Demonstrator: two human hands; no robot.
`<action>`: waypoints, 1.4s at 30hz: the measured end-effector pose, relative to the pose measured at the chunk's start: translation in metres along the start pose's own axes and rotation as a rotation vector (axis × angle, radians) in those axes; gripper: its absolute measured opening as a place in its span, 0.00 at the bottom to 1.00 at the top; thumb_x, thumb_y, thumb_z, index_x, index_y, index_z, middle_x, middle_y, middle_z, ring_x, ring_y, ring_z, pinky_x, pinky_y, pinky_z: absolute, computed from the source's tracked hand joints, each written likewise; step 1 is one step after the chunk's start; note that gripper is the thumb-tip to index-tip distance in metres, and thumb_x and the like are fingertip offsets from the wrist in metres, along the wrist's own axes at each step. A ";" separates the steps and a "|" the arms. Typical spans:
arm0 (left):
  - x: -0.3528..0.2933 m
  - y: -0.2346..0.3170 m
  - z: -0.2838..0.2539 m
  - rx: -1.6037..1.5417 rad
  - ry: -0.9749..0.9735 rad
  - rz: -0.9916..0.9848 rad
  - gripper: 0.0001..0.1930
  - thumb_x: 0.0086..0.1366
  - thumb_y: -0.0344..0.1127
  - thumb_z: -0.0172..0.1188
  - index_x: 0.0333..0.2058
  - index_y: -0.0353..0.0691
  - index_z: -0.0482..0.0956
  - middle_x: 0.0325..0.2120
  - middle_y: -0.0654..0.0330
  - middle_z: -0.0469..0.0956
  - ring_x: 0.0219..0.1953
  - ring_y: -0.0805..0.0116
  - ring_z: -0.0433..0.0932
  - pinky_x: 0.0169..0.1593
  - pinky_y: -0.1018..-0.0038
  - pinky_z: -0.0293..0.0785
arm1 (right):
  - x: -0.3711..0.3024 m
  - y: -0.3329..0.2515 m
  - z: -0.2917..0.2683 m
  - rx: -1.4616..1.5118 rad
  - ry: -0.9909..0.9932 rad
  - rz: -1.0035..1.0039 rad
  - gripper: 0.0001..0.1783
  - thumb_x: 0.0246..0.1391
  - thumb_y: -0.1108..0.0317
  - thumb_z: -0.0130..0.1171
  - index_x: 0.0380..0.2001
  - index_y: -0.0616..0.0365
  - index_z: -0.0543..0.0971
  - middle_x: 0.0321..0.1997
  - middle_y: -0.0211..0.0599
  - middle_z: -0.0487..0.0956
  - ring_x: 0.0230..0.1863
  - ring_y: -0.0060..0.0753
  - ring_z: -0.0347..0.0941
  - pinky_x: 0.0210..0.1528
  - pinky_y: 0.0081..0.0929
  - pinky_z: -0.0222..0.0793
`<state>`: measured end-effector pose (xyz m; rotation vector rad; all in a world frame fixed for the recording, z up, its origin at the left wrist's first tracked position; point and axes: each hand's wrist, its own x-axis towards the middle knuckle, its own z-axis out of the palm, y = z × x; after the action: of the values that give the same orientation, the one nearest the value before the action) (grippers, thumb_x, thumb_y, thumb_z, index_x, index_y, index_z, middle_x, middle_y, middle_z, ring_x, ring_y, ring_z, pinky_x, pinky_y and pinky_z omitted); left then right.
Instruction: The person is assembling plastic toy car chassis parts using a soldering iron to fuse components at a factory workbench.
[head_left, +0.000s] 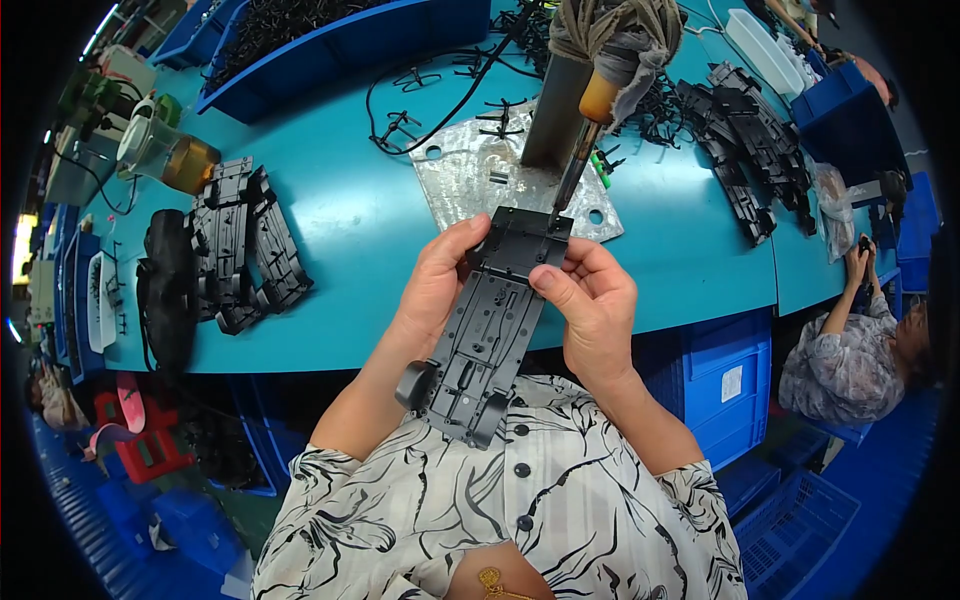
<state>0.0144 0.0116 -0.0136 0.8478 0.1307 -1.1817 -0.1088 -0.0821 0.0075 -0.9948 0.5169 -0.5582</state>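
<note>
Between my two hands I hold a long black plastic chassis (488, 318), like that of a toy vehicle, tilted with its near end close to my shirt. My left hand (438, 272) grips its far left edge. On the right edge my right hand (598, 305) pinches it, thumb on top and fingers partly hidden beneath. A soldering-iron-like tool (577, 165) with an orange handle points down at the chassis's far right corner; whether its tip touches, I cannot tell. Grey cloth (625, 50) is wrapped round the tool's top, beside an upright metal post (552, 118).
Under the post lies a metal plate (455, 165) on the teal table (350, 250). More black chassis (225, 225) lie left, others (745, 135) right. A blue bin (345, 45) holds black parts. A jar of amber liquid (180, 160) stands left. Another person (850, 350) sits right.
</note>
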 end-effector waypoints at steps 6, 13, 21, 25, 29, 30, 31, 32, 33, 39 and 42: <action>0.000 0.001 -0.001 0.004 -0.020 0.005 0.17 0.66 0.45 0.50 0.41 0.35 0.74 0.35 0.55 0.79 0.35 0.68 0.80 0.40 0.72 0.79 | 0.000 0.000 0.002 0.006 -0.003 -0.001 0.17 0.47 0.80 0.62 0.42 0.71 0.71 0.38 0.41 0.78 0.39 0.25 0.75 0.44 0.21 0.73; 0.001 0.000 0.000 0.028 0.004 0.012 0.17 0.66 0.45 0.50 0.41 0.36 0.74 0.35 0.55 0.79 0.35 0.68 0.80 0.40 0.72 0.79 | 0.000 0.002 -0.002 -0.003 -0.001 -0.005 0.17 0.47 0.79 0.63 0.42 0.71 0.71 0.38 0.41 0.78 0.39 0.25 0.74 0.44 0.20 0.72; 0.004 -0.003 -0.006 0.037 0.013 0.016 0.15 0.64 0.45 0.54 0.39 0.39 0.74 0.33 0.60 0.77 0.32 0.74 0.78 0.35 0.75 0.78 | 0.000 0.002 -0.002 0.011 0.003 -0.002 0.17 0.47 0.79 0.62 0.42 0.71 0.71 0.38 0.41 0.78 0.39 0.25 0.74 0.44 0.20 0.72; 0.003 -0.001 -0.005 0.047 0.025 0.019 0.15 0.65 0.44 0.53 0.40 0.38 0.74 0.34 0.58 0.78 0.34 0.72 0.79 0.38 0.74 0.79 | -0.001 0.001 -0.001 0.019 0.007 0.001 0.17 0.47 0.79 0.62 0.42 0.71 0.71 0.39 0.41 0.78 0.40 0.25 0.74 0.45 0.21 0.72; 0.005 -0.002 -0.005 0.020 0.023 0.013 0.15 0.66 0.44 0.50 0.40 0.36 0.74 0.34 0.56 0.79 0.34 0.69 0.80 0.39 0.73 0.79 | 0.000 0.002 -0.003 0.005 0.008 0.003 0.17 0.47 0.79 0.62 0.42 0.71 0.71 0.38 0.41 0.78 0.40 0.25 0.74 0.45 0.21 0.72; 0.004 -0.002 -0.004 0.020 0.024 0.013 0.15 0.66 0.44 0.50 0.40 0.36 0.74 0.34 0.56 0.79 0.34 0.69 0.80 0.39 0.73 0.79 | 0.000 0.002 -0.002 0.005 0.008 0.003 0.17 0.47 0.79 0.62 0.42 0.71 0.71 0.38 0.41 0.78 0.40 0.25 0.74 0.45 0.21 0.72; 0.002 -0.001 -0.002 0.034 0.024 0.021 0.16 0.66 0.44 0.50 0.40 0.36 0.74 0.34 0.56 0.79 0.35 0.69 0.80 0.40 0.72 0.79 | 0.000 0.001 -0.002 0.003 0.005 0.006 0.17 0.47 0.79 0.63 0.42 0.71 0.71 0.38 0.41 0.77 0.40 0.25 0.74 0.45 0.21 0.72; 0.001 0.000 -0.001 0.048 0.024 0.030 0.16 0.66 0.44 0.50 0.40 0.36 0.74 0.34 0.56 0.79 0.35 0.69 0.80 0.40 0.72 0.79 | 0.000 0.001 -0.002 0.000 0.004 0.009 0.18 0.47 0.80 0.63 0.42 0.71 0.71 0.38 0.41 0.77 0.39 0.25 0.74 0.45 0.21 0.72; 0.001 0.000 -0.001 0.047 0.023 0.029 0.16 0.66 0.44 0.50 0.40 0.36 0.74 0.34 0.56 0.79 0.35 0.69 0.80 0.40 0.72 0.79 | 0.000 0.001 -0.002 -0.001 0.004 0.009 0.18 0.47 0.80 0.63 0.42 0.71 0.71 0.38 0.41 0.77 0.39 0.25 0.74 0.45 0.21 0.72; 0.000 0.001 0.001 0.014 -0.010 0.015 0.16 0.66 0.44 0.50 0.41 0.36 0.73 0.34 0.55 0.79 0.35 0.68 0.80 0.40 0.71 0.79 | 0.000 0.001 -0.001 -0.004 0.007 0.011 0.17 0.47 0.80 0.63 0.41 0.71 0.71 0.38 0.41 0.77 0.39 0.25 0.74 0.44 0.20 0.73; 0.001 0.000 -0.001 0.001 -0.010 0.012 0.16 0.66 0.44 0.50 0.41 0.36 0.74 0.34 0.55 0.79 0.34 0.68 0.80 0.40 0.72 0.79 | 0.000 0.001 -0.001 -0.002 0.009 0.011 0.17 0.47 0.80 0.63 0.41 0.71 0.71 0.38 0.41 0.77 0.39 0.25 0.74 0.44 0.20 0.73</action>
<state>0.0151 0.0115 -0.0141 0.8423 0.1165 -1.1754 -0.1087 -0.0824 0.0058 -0.9909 0.5309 -0.5526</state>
